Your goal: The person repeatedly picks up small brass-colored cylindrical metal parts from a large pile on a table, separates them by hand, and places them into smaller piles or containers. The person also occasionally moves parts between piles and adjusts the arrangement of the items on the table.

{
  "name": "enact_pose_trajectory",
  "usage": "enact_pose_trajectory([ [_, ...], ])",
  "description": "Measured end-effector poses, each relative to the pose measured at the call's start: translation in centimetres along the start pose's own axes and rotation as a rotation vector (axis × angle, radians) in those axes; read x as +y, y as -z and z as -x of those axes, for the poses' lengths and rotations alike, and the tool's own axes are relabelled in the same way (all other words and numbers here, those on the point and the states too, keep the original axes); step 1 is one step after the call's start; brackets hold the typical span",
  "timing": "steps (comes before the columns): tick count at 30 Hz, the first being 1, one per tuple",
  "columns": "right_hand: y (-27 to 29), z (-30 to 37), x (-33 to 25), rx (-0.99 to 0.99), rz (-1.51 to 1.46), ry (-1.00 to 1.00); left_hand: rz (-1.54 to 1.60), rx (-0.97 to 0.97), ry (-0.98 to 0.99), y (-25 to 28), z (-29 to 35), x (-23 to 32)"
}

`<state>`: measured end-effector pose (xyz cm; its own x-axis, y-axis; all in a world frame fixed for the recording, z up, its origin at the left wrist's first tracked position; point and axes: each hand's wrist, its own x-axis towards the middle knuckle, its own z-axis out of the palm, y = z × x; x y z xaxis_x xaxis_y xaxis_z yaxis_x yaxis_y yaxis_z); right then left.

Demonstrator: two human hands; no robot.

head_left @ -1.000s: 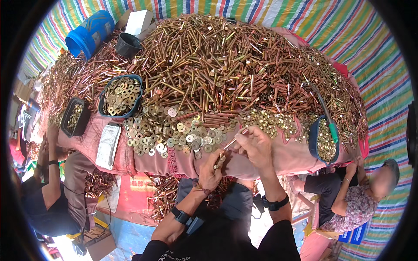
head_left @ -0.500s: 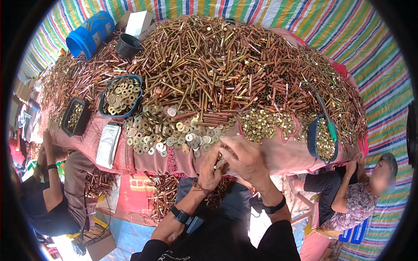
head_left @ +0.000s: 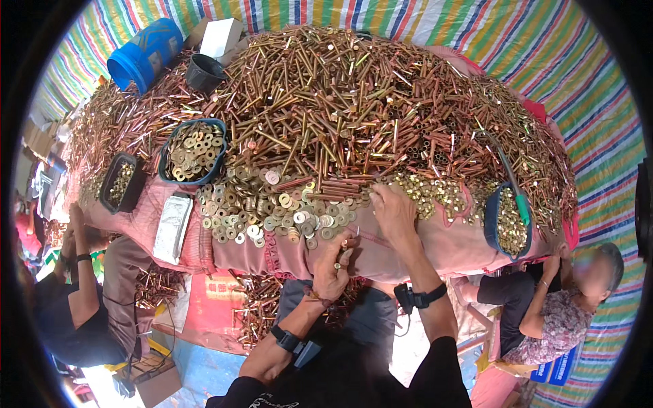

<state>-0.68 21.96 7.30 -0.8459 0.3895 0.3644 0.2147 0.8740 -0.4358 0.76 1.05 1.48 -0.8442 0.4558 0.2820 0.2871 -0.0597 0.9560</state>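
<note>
My left hand (head_left: pixel 331 267) is closed around a brass-coloured metal bolt (head_left: pixel 338 264), whose end shows between the fingers above the pink cloth edge. Fingers bent and close together, my right hand (head_left: pixel 394 213) reaches down at the left edge of a heap of small shiny nuts (head_left: pixel 425 195). What its fingertips hold, if anything, is hidden. Just left of that hand lie loose flat washers (head_left: pixel 299 216). Behind the washers is a short row of reddish metal rods (head_left: pixel 340 188).
A huge mound of bolts and sleeves (head_left: pixel 326 102) covers the table. Tubs of washers (head_left: pixel 223 151) and nuts (head_left: pixel 491 224) flank me; a green-handled tool (head_left: pixel 522 209) leans in the right one. A blue bucket (head_left: pixel 139 61) lies behind. One person (head_left: pixel 554 319) sits right, another (head_left: pixel 75 299) left.
My right hand has left my left hand and moved forward to the edge of the nuts. The left hand has lowered slightly and still holds the bolt.
</note>
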Motion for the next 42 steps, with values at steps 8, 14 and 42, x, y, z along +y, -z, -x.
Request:
enact_pose_trajectory([
  [8, -0.5, -1.7, 0.4, -0.134, -0.124, -0.040, -0.069, 0.003, -0.044, 0.2, -0.4, 0.4],
  [14, 1.4, 3.3, 0.0, -0.345, -1.380, -0.505, -0.068, -0.026, -0.020, 0.4, -0.3, 0.7],
  [42, 3.5, 5.7, -5.8, -0.208, -0.699, 0.092, -0.027, -0.064, -0.068, 0.9, -0.5, 0.4],
])
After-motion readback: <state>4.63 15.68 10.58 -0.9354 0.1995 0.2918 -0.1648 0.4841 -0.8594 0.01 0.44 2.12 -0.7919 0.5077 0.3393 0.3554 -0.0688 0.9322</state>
